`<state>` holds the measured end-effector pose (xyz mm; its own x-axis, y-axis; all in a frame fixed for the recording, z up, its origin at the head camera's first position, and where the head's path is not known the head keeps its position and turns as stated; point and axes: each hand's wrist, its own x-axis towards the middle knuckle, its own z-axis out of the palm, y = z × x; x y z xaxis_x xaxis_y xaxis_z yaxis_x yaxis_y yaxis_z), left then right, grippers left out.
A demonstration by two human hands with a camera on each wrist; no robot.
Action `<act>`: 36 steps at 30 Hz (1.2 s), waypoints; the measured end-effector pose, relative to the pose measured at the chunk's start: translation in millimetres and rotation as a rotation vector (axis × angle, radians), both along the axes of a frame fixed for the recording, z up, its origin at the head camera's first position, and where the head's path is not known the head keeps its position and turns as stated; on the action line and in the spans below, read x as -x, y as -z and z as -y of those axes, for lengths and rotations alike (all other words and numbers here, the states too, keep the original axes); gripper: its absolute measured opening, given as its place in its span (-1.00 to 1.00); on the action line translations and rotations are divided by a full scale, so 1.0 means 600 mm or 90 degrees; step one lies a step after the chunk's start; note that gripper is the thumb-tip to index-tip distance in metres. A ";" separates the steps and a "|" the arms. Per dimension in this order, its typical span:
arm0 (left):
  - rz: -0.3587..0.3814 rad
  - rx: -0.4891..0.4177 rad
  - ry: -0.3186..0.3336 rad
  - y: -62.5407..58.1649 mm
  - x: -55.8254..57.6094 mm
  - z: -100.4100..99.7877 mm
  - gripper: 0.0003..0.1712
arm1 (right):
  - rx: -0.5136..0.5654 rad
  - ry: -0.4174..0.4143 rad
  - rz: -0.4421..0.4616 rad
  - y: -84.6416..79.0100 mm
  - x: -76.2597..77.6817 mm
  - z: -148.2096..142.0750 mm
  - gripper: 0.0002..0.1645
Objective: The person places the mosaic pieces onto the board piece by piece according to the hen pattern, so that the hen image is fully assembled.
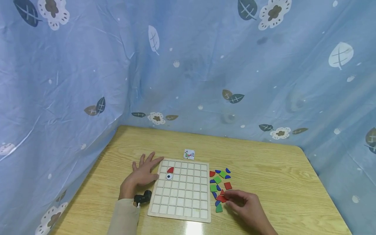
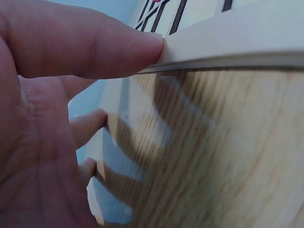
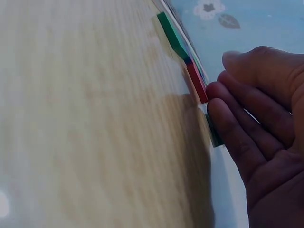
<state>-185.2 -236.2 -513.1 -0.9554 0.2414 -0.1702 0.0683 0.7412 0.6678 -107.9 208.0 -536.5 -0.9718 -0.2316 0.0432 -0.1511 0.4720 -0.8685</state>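
A wooden grid board [image 1: 179,218] lies on the table, holding a red quarter-round piece [image 1: 170,170] and a white eye piece [image 1: 169,176] in its upper left squares. My left hand [image 1: 142,173] is spread along the board's left side, index fingertip at the top corner. In the left wrist view, the thumb [image 2: 118,50] rests against the board's edge. Right of the board, my right hand [image 1: 245,204] reaches over red pieces [image 1: 219,198], fingertips right at them. The right wrist view shows its thumb and fingers apart, beside a red piece [image 3: 197,83].
Several blue half-rounds [image 1: 218,171], green squares [image 1: 217,180] and a red square [image 1: 227,185] lie scattered along the board's right side. A small picture card [image 1: 189,154] lies behind the board. Patterned blue curtain [image 1: 205,81] hangs around the table [image 1: 270,176].
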 end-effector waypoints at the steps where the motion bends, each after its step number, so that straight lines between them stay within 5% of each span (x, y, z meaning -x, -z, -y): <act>1: 0.001 -0.002 0.001 0.000 0.000 0.000 -0.06 | 0.003 -0.003 0.012 -0.001 -0.001 0.001 -0.69; 6: 0.000 -0.004 0.002 0.002 0.001 0.000 -0.05 | 0.022 0.012 0.048 0.000 -0.003 0.003 -0.69; 14: -0.005 0.005 0.000 0.004 0.001 0.000 -0.07 | -0.013 0.108 0.015 -0.001 0.007 0.003 -0.64; 23: -0.005 0.000 -0.001 0.003 -0.001 0.001 -0.07 | -0.063 0.062 -0.055 -0.001 0.025 0.013 -0.60; 36: -0.010 0.006 -0.007 0.004 -0.002 -0.001 -0.06 | -0.117 -0.005 -0.063 -0.004 0.046 0.030 -0.58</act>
